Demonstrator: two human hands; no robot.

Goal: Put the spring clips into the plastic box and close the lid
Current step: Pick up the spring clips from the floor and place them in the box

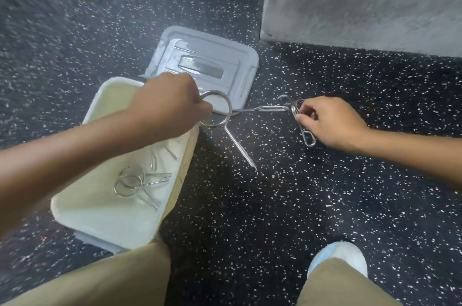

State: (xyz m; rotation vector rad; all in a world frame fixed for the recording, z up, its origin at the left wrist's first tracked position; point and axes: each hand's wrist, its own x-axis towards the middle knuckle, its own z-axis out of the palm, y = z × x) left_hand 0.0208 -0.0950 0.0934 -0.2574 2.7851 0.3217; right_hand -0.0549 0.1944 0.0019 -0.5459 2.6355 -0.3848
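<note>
A cream plastic box stands open on the speckled floor at lower left, with a metal spring clip lying inside it. Its grey lid lies flat on the floor just beyond the box. My left hand is over the box's far right corner, shut on the ring of a large spring clip whose two long legs stick out to the right and down. My right hand is on the floor at the right, fingers pinched on another spring clip that lies there.
A grey concrete block or wall rises at the upper right, close behind my right hand. My knees in tan trousers and a white shoe fill the bottom of the view. The floor is dark rubber with white specks.
</note>
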